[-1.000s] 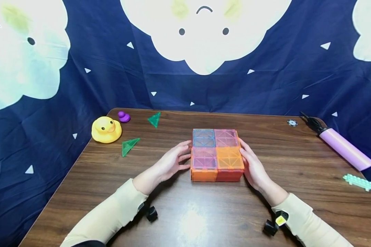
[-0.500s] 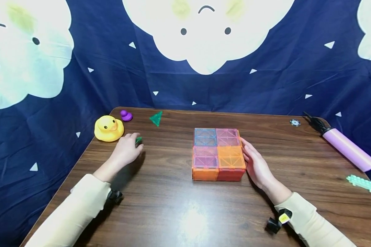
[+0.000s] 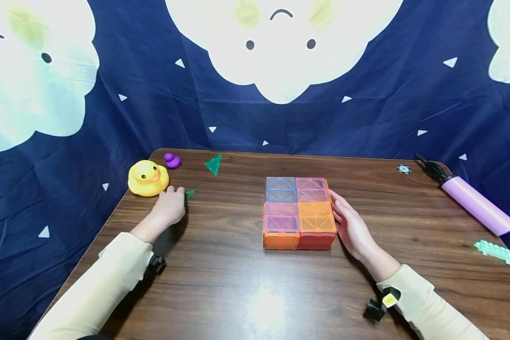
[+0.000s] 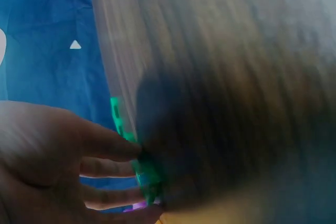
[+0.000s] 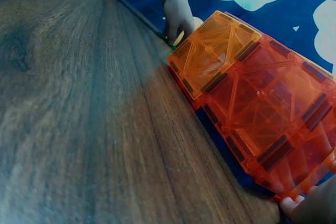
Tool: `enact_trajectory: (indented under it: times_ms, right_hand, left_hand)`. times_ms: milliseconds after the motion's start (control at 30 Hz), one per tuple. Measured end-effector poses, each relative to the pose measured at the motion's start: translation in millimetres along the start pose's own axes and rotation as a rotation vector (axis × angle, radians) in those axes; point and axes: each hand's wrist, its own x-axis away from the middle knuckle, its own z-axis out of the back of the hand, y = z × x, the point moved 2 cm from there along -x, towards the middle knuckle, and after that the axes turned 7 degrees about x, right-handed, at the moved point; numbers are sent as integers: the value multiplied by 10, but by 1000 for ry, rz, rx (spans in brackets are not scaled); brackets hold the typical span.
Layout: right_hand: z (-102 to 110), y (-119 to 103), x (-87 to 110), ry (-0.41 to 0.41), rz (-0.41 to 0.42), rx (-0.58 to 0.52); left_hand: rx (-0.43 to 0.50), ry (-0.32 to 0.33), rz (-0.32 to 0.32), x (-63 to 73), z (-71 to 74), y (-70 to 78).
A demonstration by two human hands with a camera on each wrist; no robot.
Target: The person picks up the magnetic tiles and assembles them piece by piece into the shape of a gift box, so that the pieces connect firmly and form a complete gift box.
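Observation:
My left hand [image 3: 168,208] is at the left of the table, thumb and fingertips pinching a green triangular magnetic tile [image 4: 149,176]. Most of that tile is hidden by the hand in the head view, with one green corner showing past the fingers. A low box of see-through magnetic tiles [image 3: 281,218] stands mid-table, its top made of blue, pink and orange squares. Red and orange tiles form its sides. Along its right side lies my right hand [image 3: 355,233], fingers fairly straight against the wall. In the right wrist view its fingertips [image 5: 292,206] show at the box's lower corner.
A yellow rubber duck [image 3: 148,178] sits just beyond my left hand, a small purple duck [image 3: 172,161] behind it. Another green triangular tile [image 3: 214,164] lies near the back edge. On the right are a poker chip [image 3: 404,169], a lilac cylinder [image 3: 479,205] and a mint knobbly strip [image 3: 496,251].
My left hand has left the box's left side, moved left to the nearer green tile and taken hold of it. The right hand stays against the box.

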Motion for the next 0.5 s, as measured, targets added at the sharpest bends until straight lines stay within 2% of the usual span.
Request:
enact_trajectory:
  times_ms: [100,200,367,500]
  right_hand:
    - [1,-4,-1,3,-1,3]
    - [4,-3,1,3,-1,5]
    - [4,-5,5,3,0,6]
    - [4,-9,5,9,-4,5]
  left_hand:
    - [44,36,12,-14,8,29]
    - [92,87,-5,-26,26,83]
    - [167,126,-78,-37,73,222]
    - [306,149,-145,-31,146,414]
